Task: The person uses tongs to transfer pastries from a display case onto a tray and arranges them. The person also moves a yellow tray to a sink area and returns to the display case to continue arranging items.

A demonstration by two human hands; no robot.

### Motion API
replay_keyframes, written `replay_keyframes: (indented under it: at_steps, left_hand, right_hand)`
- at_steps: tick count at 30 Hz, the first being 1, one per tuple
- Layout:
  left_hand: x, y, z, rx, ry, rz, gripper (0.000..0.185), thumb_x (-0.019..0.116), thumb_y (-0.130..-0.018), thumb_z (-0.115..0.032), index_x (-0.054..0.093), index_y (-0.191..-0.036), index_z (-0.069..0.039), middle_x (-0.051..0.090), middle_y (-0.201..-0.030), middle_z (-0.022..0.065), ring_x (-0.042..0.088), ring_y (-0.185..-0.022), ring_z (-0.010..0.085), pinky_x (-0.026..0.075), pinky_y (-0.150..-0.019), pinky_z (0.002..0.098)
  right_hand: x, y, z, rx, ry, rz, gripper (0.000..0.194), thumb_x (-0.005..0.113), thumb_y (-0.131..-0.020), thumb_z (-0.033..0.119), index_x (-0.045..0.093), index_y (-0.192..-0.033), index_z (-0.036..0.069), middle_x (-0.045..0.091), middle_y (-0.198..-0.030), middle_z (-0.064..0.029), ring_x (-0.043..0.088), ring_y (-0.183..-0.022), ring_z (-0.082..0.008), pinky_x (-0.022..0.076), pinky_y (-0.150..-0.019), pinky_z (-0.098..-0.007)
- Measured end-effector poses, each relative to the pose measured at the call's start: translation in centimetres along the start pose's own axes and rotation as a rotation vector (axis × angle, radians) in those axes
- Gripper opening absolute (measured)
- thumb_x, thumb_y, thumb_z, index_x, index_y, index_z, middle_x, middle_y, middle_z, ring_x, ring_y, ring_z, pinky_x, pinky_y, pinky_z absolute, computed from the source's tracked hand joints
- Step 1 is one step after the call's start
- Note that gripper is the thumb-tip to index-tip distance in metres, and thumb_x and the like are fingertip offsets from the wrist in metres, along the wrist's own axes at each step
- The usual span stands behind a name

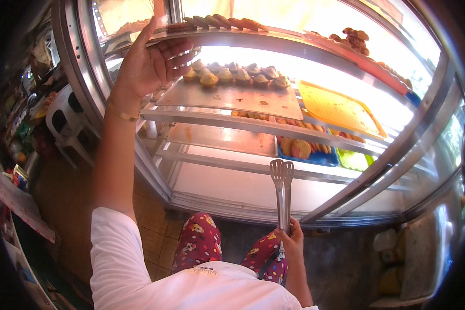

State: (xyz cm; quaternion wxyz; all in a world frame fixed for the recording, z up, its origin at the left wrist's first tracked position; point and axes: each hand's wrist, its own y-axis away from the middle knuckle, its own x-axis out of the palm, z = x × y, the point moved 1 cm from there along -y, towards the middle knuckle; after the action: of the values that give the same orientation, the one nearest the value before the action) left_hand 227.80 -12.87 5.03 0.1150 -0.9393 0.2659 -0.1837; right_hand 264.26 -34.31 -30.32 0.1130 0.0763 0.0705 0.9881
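My left hand (153, 64) is raised at the left of an open metal display case, fingers apart, with nothing in it. It is just left of the cupcakes (234, 73) standing in rows on a metal tray (232, 99). Low in front of the case, my right hand (292, 236) is closed around slotted metal serving tongs (283, 193), which point upward. Right of the metal tray lies a yellow plastic tray (341, 108) with crumbs on it. On the shelf below, a blue tray (310, 157) holds several baked pieces.
The top shelf (252, 37) bears sliced or flat baked goods and a pile of brown pastries (356, 40). A second metal tray (224, 137) and a green tray (354, 159) are lower. The case's metal frame (379, 155) slants at right. A white plastic chair (68, 120) stands left.
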Motion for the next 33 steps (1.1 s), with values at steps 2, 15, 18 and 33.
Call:
replay_keyframes:
  at_steps: [2,15,18,33]
  left_hand:
    - [-0.3,-0.6,0.0,-0.021,-0.027,0.01,0.061,0.047,-0.093,-0.048,0.051,-0.123,0.004,0.061,-0.117,0.018,0.064,-0.103,0.0257,0.057,-0.082,0.0374]
    - [3.3,0.8,0.3,0.201,0.288,-0.055,0.025,0.048,-0.088,0.002,0.052,-0.109,0.013,0.061,-0.108,0.0241,0.062,-0.103,0.0334,0.053,-0.096,0.0412]
    - [4.4,3.4,-0.4,0.198,0.37,0.088,0.034,0.046,-0.091,0.001,0.041,-0.119,0.02,0.048,-0.125,0.0368,0.051,-0.118,0.0402,0.052,-0.097,0.0417]
    - [11.3,14.3,-2.0,0.198,0.502,0.029,0.032,0.043,-0.09,-0.003,0.049,-0.111,0.02,0.058,-0.111,0.0341,0.058,-0.107,0.0449,0.05,-0.097,0.0507]
  right_hand:
    - [0.0,0.3,-0.2,-0.017,-0.042,-0.015,0.054,0.073,-0.075,0.0,0.05,-0.123,0.003,0.056,-0.085,0.0,0.053,-0.07,-0.007,0.0434,-0.06,-0.0202]
    - [-1.6,1.4,0.8,-0.046,-0.098,-0.066,0.052,0.072,-0.076,-0.002,0.05,-0.123,0.002,0.057,-0.088,-0.0012,0.055,-0.075,-0.0071,0.0443,-0.062,-0.0203]
    - [-1.9,1.7,0.7,-0.016,-0.144,-0.071,0.051,0.071,-0.076,-0.003,0.051,-0.123,0.002,0.057,-0.09,-0.0018,0.055,-0.076,-0.0074,0.0448,-0.062,-0.0208]
    - [-1.6,-0.6,6.1,-0.182,-0.145,0.073,0.048,0.066,-0.082,0.003,0.048,-0.126,0.001,0.06,-0.086,-0.0047,0.058,-0.071,-0.0102,0.0467,-0.058,-0.0232]
